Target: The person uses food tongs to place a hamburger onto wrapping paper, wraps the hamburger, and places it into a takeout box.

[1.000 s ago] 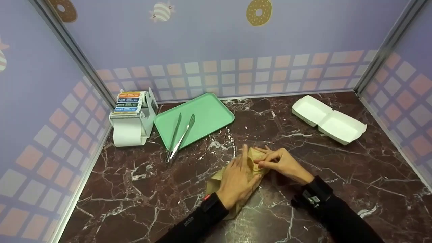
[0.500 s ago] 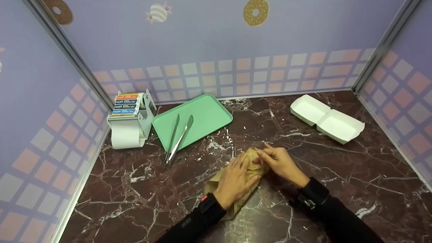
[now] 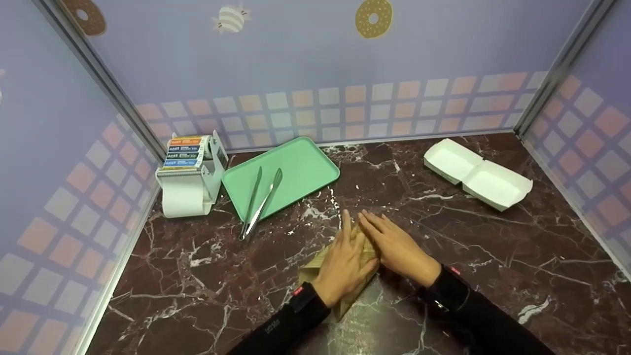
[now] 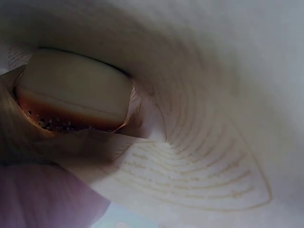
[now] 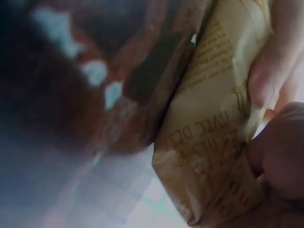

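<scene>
A sesame bun [image 4: 73,88] sits inside printed brown wrapping paper [image 3: 311,265], and the left wrist view looks in at it through the paper's open end. My left hand [image 3: 341,268] lies over the wrapped bun with its fingers extended. On the parcel's far right side rests my right hand [image 3: 400,249], its fingers straight and close together. Lettering shows on the folded paper [image 5: 204,123] in the right wrist view, where fingertips touch its edge. From above, both hands hide most of the parcel.
A green tray [image 3: 308,170] holds metal tongs [image 3: 261,207] whose handle end overhangs its front edge. At the left stands a label dispenser [image 3: 187,172] with a white roll. An opened white box [image 3: 475,172] lies at the back right of the marble-patterned table [image 3: 197,296].
My right hand has gone from working at the paper's far right edge with bent fingers to lying flat along it. The left hand stays on the parcel, its fingers shifting slightly.
</scene>
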Motion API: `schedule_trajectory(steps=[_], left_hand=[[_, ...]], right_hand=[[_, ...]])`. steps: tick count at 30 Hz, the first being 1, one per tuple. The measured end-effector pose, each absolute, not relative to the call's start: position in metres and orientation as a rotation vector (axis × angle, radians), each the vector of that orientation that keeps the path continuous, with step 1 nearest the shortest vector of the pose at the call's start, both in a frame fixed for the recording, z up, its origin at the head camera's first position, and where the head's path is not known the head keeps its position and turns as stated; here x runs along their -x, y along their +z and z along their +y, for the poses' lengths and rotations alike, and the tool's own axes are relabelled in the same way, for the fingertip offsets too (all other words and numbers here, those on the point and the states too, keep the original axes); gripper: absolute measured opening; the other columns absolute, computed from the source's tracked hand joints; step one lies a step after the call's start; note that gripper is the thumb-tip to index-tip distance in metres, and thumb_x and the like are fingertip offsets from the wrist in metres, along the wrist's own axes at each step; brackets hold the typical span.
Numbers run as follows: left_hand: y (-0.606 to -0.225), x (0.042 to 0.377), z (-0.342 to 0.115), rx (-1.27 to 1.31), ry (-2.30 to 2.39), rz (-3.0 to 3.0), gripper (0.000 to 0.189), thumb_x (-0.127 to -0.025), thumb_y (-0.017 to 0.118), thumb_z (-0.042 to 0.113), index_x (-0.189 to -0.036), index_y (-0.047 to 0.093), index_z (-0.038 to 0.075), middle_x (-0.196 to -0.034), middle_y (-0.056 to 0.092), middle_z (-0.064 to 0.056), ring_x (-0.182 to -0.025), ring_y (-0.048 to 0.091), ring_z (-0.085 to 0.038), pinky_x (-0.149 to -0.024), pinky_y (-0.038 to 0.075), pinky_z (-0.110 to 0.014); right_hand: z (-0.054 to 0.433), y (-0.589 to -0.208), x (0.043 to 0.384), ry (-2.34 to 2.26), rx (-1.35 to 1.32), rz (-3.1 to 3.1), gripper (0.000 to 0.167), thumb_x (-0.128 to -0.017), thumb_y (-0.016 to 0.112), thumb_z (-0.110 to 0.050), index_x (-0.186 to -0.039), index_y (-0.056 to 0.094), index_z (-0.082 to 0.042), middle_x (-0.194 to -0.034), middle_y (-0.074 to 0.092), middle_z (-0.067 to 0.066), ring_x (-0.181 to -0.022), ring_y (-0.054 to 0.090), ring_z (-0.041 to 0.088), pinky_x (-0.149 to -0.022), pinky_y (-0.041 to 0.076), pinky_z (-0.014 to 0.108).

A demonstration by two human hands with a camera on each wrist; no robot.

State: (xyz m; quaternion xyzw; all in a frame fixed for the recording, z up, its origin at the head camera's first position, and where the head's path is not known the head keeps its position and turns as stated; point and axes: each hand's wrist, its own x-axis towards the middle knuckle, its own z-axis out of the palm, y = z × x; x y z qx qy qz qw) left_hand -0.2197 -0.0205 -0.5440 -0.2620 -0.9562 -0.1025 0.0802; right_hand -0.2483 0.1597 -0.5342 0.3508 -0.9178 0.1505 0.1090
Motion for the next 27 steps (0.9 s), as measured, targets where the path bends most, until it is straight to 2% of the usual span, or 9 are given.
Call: schedule_trajectory(steps=[2,5,10,15,20,24,27], left_hand=[[-0.544,0.22,-0.02,0.806,-0.255,-2.84,0.057,-0.102,0.051,0.054,-0.131,0.053,0.004,-0.168,0.006,-0.025,-0.147,0.036,-0.037,-0.12,0.034,-0.049],[-0.543,0.221,-0.02,0.827,-0.139,-2.822,0.061,-0.104,0.045,0.053,-0.139,0.05,0.004,-0.168,0.021,-0.017,-0.145,0.039,-0.034,-0.122,0.032,-0.049],[-0.544,0.222,-0.022,0.814,-0.122,-2.815,0.06,-0.104,0.044,0.053,-0.144,0.049,0.008,-0.158,0.043,-0.014,-0.145,0.042,-0.033,-0.122,0.033,-0.048],[-0.54,0.223,-0.022,0.81,-0.082,-2.772,0.057,-0.103,0.046,0.054,-0.138,0.053,0.01,-0.154,0.049,-0.014,-0.143,0.044,-0.034,-0.121,0.034,-0.047],[-0.527,0.221,-0.026,0.872,0.037,-2.777,0.06,-0.104,0.044,0.056,-0.139,0.056,0.01,-0.151,0.054,-0.011,-0.142,0.047,-0.025,-0.12,0.035,-0.043],[-0.516,0.219,-0.037,0.958,0.101,-2.737,0.056,-0.102,0.053,0.052,-0.14,0.06,0.012,-0.147,0.058,-0.006,-0.138,0.052,-0.021,-0.119,0.037,-0.04],[-0.514,0.219,-0.044,1.026,-0.018,-2.677,0.045,-0.098,0.064,0.041,-0.133,0.067,0.012,-0.14,0.063,-0.005,-0.133,0.057,-0.022,-0.116,0.042,-0.038]], right_hand=[[0.159,-0.535,0.247,0.418,-1.025,-2.688,0.09,-0.072,0.082,0.0,-0.149,0.039,0.014,-0.156,0.036,0.032,-0.141,0.042,0.044,-0.118,0.035,0.056],[0.16,-0.537,0.248,0.463,-1.025,-2.705,0.087,-0.074,0.081,-0.002,-0.148,0.038,0.015,-0.157,0.033,0.034,-0.142,0.041,0.046,-0.118,0.034,0.056],[0.164,-0.54,0.25,0.593,-1.046,-2.78,0.078,-0.08,0.069,0.006,-0.151,0.038,0.009,-0.161,0.029,0.03,-0.143,0.037,0.049,-0.119,0.032,0.058],[0.168,-0.54,0.252,0.717,-1.079,-2.801,0.076,-0.081,0.058,0.013,-0.154,0.036,0.005,-0.162,0.024,0.03,-0.143,0.033,0.054,-0.118,0.029,0.063],[0.171,-0.542,0.254,0.725,-1.103,-2.789,0.08,-0.08,0.056,0.016,-0.155,0.038,-0.001,-0.162,0.024,0.03,-0.143,0.033,0.055,-0.117,0.029,0.064],[0.17,-0.543,0.254,0.708,-1.109,-2.763,0.086,-0.075,0.053,0.021,-0.156,0.04,-0.004,-0.162,0.025,0.03,-0.143,0.034,0.053,-0.116,0.031,0.064],[0.167,-0.542,0.253,0.715,-1.123,-2.742,0.085,-0.075,0.05,0.021,-0.156,0.04,-0.005,-0.162,0.026,0.03,-0.143,0.035,0.053,-0.116,0.033,0.063]])
